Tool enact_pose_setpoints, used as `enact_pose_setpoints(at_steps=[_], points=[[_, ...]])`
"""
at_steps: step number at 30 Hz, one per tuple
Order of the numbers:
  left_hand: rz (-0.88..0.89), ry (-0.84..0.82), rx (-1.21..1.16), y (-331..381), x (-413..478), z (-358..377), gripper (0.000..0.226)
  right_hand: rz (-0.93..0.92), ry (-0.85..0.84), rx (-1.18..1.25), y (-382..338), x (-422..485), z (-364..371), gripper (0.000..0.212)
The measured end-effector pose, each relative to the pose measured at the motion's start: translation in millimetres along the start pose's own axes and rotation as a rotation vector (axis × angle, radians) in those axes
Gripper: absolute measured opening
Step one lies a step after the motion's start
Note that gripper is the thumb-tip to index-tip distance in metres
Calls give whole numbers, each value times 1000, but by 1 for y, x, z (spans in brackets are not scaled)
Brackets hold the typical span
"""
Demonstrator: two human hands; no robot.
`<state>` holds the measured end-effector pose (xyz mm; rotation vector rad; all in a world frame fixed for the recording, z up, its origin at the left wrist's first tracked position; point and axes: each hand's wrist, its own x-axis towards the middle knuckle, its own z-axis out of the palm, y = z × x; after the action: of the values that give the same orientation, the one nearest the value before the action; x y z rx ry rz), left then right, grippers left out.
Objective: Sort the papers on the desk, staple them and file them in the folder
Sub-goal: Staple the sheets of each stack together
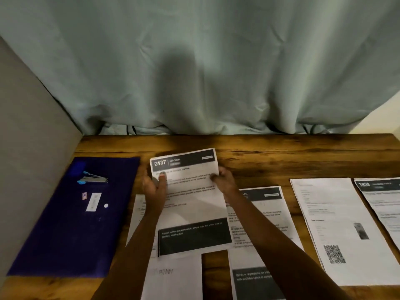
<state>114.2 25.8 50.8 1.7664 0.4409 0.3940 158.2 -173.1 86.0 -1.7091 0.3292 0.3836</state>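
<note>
Pinching the sheet headed 2437 [190,204] by its side edges near the top, thumbs on its face, the left hand [154,188] and right hand [224,180] hold it over the other papers [270,213] on the bench [259,156]. In the head view, the sheet's long axis runs away from the person, between the two hands. The stapler [93,178] lies on the purple folder [65,234], out to the left of the left hand, so that hand is the nearer; the right would have to cross the sheet.

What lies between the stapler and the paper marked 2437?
In the head view, only bare blue folder and a narrow strip of wooden desk separate the stapler from that paper.
</note>
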Motion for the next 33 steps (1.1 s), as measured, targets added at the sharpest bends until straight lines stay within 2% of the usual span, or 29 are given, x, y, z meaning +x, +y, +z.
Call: enact_pose_setpoints(at_steps=[2, 4, 5, 10, 13, 15, 18, 21, 24, 29, 33], points=[[-144, -15, -105, 19, 2, -4, 39, -6, -2, 97, -9, -4, -7, 25], [-286, -64, -127, 43, 6, -6, 22, -19, 20, 174, -23, -10, -12, 24], [-294, -99, -143, 55, 9, -6, 17, -49, 36, 198, -32, -12, -14, 22], [-3, -106, -261, 120, 36, -3, 14, -348, 26, 309, -90, -18, -24, 27], [211, -106, -256, 152, 45, -2, 13, -465, 34, 357, -112, -16, -28, 27], [283, -136, -275, 157, 45, 0, 14, -507, 57, 365, -115, -13, -30, 28], [234, -205, -304, 138, 39, 3, 15, -478, 68, 342, -100, -6, -31, 30], [131, -214, -311, 113, 30, 6, 29, -447, 61, 292, -80, -2, -28, 28], [77, -205, -310, 104, 26, 7, 19, -398, 94, 268, -73, -3, -25, 33], [83, -229, -339, 113, 35, 7, 23, -431, 76, 263, -77, 5, -28, 34], [159, -225, -354, 143, 48, 4, 27, -472, 23, 349, -94, 8, -30, 33]])
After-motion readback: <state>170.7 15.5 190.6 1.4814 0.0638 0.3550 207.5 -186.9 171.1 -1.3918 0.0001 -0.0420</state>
